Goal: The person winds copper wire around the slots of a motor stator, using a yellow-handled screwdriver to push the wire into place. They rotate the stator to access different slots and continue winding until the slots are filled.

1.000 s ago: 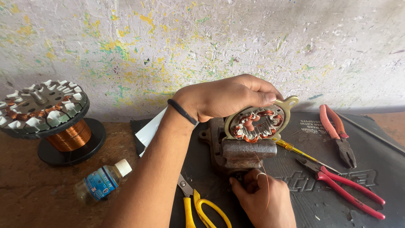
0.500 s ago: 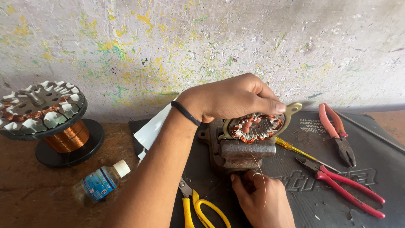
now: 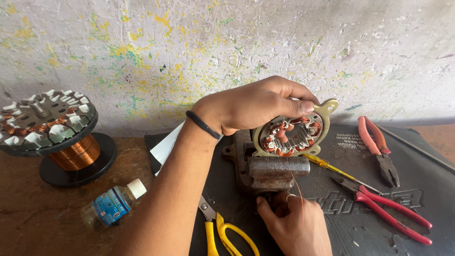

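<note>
Left hand [image 3: 256, 106] clamped over stator [image 3: 291, 132] at frame centre, upright on vise [image 3: 270, 170]; right hand [image 3: 294, 223] directly below, nearer the viewer, pinching copper wire [image 3: 298, 192] rising toward stator

Left hand [image 3: 256, 106] on wound stator [image 3: 291, 132] above vise [image 3: 270, 170]; right hand [image 3: 296, 227] below, pinching copper wire [image 3: 298, 194].

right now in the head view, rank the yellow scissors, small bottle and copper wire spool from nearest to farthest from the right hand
1. yellow scissors, just left of the right hand
2. small bottle, farther left on the wooden bench
3. copper wire spool, far left
</note>
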`<action>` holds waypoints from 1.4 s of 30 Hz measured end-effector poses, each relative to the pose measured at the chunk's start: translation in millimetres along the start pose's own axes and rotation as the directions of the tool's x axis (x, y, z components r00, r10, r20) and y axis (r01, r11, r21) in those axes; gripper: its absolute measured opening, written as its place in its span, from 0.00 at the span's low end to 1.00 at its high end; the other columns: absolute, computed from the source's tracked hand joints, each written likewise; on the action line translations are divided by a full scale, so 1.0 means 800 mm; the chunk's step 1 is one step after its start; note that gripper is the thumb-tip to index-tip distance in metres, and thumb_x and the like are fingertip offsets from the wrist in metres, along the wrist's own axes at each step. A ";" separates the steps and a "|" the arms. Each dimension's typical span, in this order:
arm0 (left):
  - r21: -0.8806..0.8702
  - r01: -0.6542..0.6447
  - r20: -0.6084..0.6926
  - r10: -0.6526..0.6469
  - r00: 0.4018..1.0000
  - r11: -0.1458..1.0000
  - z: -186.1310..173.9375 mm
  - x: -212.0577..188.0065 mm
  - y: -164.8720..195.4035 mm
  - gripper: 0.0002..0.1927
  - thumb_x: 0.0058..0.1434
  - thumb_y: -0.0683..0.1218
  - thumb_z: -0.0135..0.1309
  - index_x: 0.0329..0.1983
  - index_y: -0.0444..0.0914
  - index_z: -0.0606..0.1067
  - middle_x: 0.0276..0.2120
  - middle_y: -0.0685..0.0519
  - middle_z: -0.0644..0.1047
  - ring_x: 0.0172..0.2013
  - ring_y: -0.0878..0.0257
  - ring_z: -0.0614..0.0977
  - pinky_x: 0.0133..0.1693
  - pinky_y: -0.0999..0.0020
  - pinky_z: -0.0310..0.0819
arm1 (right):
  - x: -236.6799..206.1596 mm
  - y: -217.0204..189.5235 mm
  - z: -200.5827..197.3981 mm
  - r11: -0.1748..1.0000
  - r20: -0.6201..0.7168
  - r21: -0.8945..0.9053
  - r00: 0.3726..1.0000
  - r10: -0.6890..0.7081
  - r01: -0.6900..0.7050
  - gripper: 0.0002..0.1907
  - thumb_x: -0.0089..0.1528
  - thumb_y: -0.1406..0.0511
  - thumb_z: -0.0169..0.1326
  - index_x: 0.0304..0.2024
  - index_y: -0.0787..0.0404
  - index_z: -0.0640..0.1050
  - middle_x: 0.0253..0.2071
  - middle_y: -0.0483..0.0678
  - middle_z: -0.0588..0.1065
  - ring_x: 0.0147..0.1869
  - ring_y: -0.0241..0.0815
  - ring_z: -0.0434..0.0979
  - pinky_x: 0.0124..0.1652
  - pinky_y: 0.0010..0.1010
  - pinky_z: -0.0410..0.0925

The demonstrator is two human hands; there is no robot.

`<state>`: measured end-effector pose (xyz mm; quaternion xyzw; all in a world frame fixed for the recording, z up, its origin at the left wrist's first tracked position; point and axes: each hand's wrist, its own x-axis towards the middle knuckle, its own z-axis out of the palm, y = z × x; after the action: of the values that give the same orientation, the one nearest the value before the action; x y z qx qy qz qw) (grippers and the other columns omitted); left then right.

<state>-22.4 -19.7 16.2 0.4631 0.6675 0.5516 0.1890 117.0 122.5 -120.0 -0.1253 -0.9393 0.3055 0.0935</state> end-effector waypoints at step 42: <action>0.131 0.049 -0.028 -0.046 0.999 0.990 0.012 0.003 0.004 0.14 0.67 0.48 0.51 0.49 0.34 0.73 0.37 0.51 0.79 0.30 0.68 0.76 0.27 0.69 0.79 | 0.004 -0.001 0.002 0.999 0.034 0.021 0.998 0.044 -0.044 0.19 0.51 0.54 0.70 0.30 0.62 0.83 0.20 0.54 0.81 0.24 0.46 0.84 0.32 0.36 0.75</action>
<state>-14.9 -12.5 16.8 0.4516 0.7157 0.5074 0.1625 113.6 121.8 -120.2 -0.1397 -0.9343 0.3199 0.0722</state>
